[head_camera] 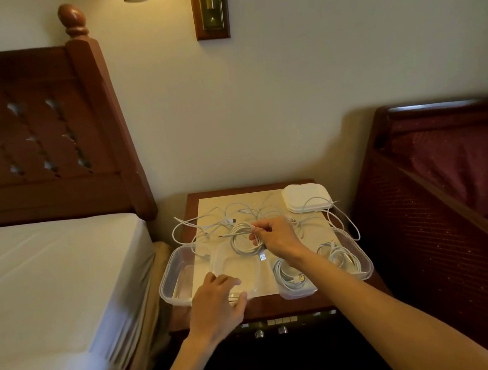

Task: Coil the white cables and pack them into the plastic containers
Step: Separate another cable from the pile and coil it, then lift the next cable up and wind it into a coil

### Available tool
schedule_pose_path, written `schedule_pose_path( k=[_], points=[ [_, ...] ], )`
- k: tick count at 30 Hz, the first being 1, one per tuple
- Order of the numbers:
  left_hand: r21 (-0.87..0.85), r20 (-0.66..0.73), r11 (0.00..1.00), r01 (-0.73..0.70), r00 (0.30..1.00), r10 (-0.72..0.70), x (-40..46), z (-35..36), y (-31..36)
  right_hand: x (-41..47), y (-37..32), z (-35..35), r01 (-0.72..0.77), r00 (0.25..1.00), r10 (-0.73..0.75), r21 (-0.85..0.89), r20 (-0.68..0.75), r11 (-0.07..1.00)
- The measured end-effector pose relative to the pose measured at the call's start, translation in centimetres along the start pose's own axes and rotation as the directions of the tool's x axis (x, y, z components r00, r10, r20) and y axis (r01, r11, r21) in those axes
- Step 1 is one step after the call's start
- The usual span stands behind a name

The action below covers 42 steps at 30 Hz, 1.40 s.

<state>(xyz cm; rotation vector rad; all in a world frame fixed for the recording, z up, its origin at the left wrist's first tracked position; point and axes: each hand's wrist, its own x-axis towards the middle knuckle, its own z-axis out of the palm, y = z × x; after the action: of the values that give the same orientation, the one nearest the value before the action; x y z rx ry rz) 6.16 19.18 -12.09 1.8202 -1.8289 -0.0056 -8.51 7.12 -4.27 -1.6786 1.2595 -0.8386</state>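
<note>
My right hand (275,236) pinches a coiled white cable (241,240) and holds it just above the back of an empty clear plastic container (231,266). A USB plug (263,256) hangs from the coil. My left hand (217,302) grips the near rim of that container. Another empty container (174,276) sits at the left. To the right, one container (294,280) holds a coiled cable, and so does the one at the far right (345,257). Loose white cables (234,213) lie tangled on the nightstand behind.
A stack of white lids (305,197) sits at the nightstand's back right corner. The nightstand (282,306) stands between a bed (49,285) on the left and a dark red chair (452,190) on the right. Cables hang over its edges.
</note>
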Motion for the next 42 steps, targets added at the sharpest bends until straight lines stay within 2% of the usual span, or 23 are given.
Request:
schedule_pose_path(
  k=[5,8,17,21,26,31,34,36,38,42],
  points=[
    [0.016,-0.022,0.997,-0.078,0.997,0.079,-0.5,1.1,0.2,0.6,1.8,3.6,-0.005,1.0,0.007,-0.081,0.025,0.997],
    [0.029,-0.031,0.993,-0.113,0.993,0.114,-0.6,1.7,-0.1,1.7,3.5,5.7,0.0,1.0,0.005,-0.218,0.023,0.976],
    [-0.053,-0.032,0.992,-0.115,0.993,0.113,-0.6,2.4,-0.4,3.5,4.1,7.3,0.096,0.992,-0.042,-0.475,0.122,0.875],
    [-0.063,-0.021,0.994,-0.093,0.996,0.091,-0.4,2.4,-0.5,3.5,4.0,7.7,0.185,0.976,-0.075,-0.597,0.205,0.781],
    [-0.086,-0.002,0.994,-0.063,0.998,0.063,-0.4,2.6,-0.7,3.0,4.3,8.1,0.257,0.964,-0.126,-0.693,0.234,0.674],
    [-0.099,0.007,0.993,-0.058,0.998,0.059,-0.5,2.4,-0.8,2.6,4.7,7.8,0.373,0.926,-0.236,-0.815,0.295,0.444],
    [-0.113,0.01,0.992,-0.059,0.998,0.061,-0.6,2.4,-0.6,3.0,4.9,7.4,0.393,0.91,-0.299,-0.823,0.286,0.41],
    [-0.121,0.007,0.991,-0.062,0.998,0.063,-0.5,2.4,-0.6,3.3,5.0,7.3,0.43,0.901,-0.263,-0.783,0.344,0.45],
    [-0.124,0.007,0.99,-0.067,0.998,0.068,-0.5,2.5,-0.6,3.6,5.0,6.8,0.407,0.913,-0.252,-0.721,0.32,0.561],
    [-0.095,0.005,0.992,-0.083,0.996,0.084,-0.3,1.9,-0.6,5.0,4.9,4.9,0.319,0.917,-0.397,-0.518,-0.045,0.794]
  ],
)
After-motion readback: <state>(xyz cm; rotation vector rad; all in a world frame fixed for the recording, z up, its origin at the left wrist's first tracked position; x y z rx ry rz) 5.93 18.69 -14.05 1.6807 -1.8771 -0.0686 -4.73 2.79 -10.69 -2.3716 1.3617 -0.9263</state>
